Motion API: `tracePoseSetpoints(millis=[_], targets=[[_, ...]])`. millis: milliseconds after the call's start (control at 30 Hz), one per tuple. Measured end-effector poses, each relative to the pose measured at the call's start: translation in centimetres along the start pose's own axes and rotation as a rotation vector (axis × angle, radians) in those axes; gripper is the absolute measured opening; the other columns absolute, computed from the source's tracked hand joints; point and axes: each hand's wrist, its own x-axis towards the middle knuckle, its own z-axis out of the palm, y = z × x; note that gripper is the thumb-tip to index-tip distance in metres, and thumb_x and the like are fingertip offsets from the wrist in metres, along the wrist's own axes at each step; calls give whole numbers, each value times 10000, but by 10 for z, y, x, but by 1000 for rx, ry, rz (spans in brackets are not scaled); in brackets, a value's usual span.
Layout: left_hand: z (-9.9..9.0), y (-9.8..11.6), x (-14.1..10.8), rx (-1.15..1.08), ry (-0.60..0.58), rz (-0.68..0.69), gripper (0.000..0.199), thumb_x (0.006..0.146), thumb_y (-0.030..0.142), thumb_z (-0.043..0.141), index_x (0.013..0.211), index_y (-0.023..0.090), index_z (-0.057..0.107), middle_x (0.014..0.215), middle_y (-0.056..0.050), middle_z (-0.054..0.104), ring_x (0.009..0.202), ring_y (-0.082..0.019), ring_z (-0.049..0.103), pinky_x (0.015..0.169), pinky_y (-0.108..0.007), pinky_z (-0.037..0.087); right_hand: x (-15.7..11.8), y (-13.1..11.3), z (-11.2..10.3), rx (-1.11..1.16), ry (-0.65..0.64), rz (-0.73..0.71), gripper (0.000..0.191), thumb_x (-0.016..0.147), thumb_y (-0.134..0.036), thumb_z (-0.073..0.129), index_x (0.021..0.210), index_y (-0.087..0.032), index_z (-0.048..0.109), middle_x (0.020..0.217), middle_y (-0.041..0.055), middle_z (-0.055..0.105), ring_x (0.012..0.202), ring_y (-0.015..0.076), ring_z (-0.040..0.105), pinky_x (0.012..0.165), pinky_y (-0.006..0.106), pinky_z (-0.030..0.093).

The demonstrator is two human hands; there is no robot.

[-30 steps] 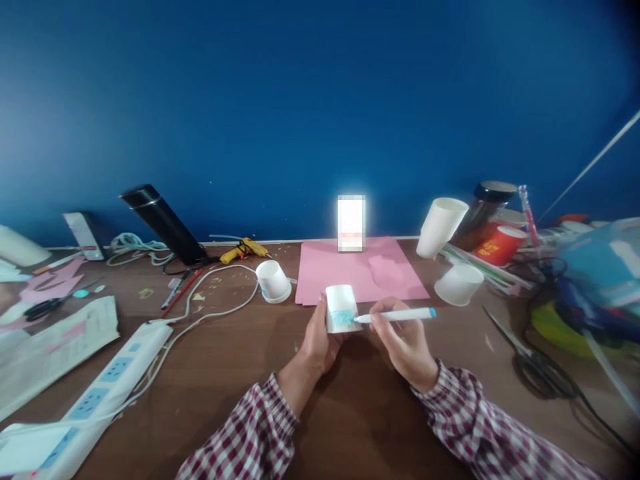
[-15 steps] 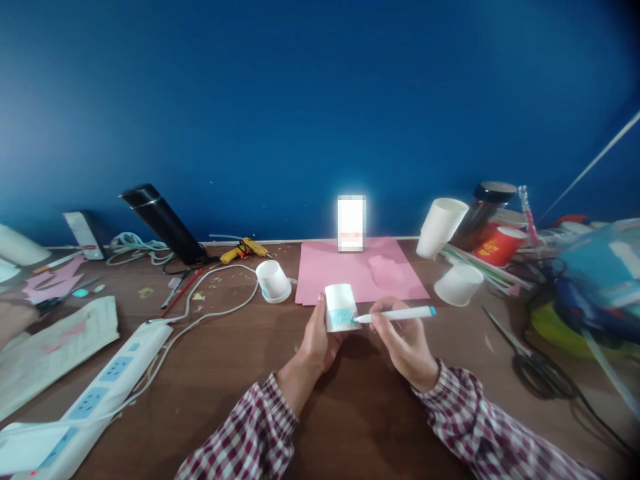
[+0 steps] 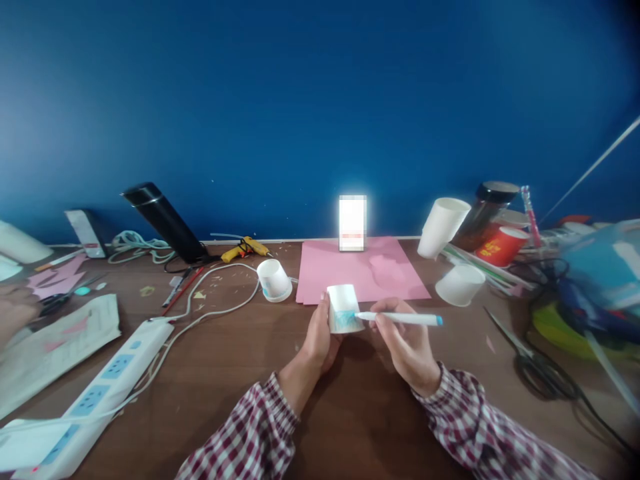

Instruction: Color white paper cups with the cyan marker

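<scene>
My left hand [image 3: 319, 337] is closed around the side of a white paper cup [image 3: 343, 298], whose lower part carries a light-blue coloured band. Pinched in my right hand [image 3: 407, 343] is a white marker pen [image 3: 410, 319] with a blue end, its tip at the coloured band. Just beyond the cup lie pink paper sheets [image 3: 335, 267]. A second white paper cup [image 3: 273, 280] with some blue near its lower edge stands to the left of them. The fingers behind the held cup are partly hidden.
At left are a power strip [image 3: 107, 380], a black flask [image 3: 167, 223], a yellow glue gun [image 3: 245, 249] and a co-worker's hand [image 3: 17, 310]. To the right lie scissors [image 3: 530, 360], white cups [image 3: 443, 227] and a red cup [image 3: 501, 245]. A lit screen [image 3: 353, 223] stands at the back.
The marker has tilted so its blue end sits lower and further right. The held cup has shifted slightly right. At far left, the co-worker's hand has moved a little.
</scene>
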Motion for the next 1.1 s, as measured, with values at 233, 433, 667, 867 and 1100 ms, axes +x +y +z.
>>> tracePoseSetpoints(millis=[233, 433, 667, 867, 1100], targets=[[-1, -1, 0, -23, -30, 10, 381, 801, 467, 605, 886, 97, 635, 745, -54, 661, 673, -149, 596, 700, -282, 476, -1, 3, 0, -130, -6, -60, 95, 878, -278, 555, 901, -191, 585, 744, 21, 620, 635, 127, 577, 558, 223, 473], [-3, -2, 0, -5, -35, 17, 404, 768, 494, 631, 850, 98, 633, 713, -39, 646, 651, -145, 579, 666, -278, 456, -1, 5, 0, -131, -89, -39, 93, 877, -276, 550, 866, -186, 571, 718, 15, 594, 582, 116, 540, 526, 225, 453], [-2, -2, 0, 6, -22, 14, 409, 764, 498, 632, 857, 100, 627, 735, -45, 647, 676, -153, 581, 701, -291, 452, -2, 4, 1, -138, -47, -25, 98, 877, -282, 545, 901, -192, 578, 759, 30, 613, 620, 136, 552, 554, 239, 460], [-4, -2, 2, 27, -18, 32, 417, 760, 524, 622, 816, 112, 608, 674, -26, 617, 622, -141, 563, 631, -277, 443, -2, 4, -1, -132, -125, -19, 87, 871, -272, 551, 839, -192, 563, 687, 4, 566, 539, 108, 490, 484, 216, 410], [-5, -5, 4, 56, -25, 52, 423, 756, 532, 623, 800, 111, 601, 667, -19, 613, 596, -125, 546, 601, -259, 426, 0, -1, 1, -183, -126, -36, 84, 860, -266, 558, 850, -185, 578, 720, 23, 605, 582, 124, 541, 515, 223, 440]])
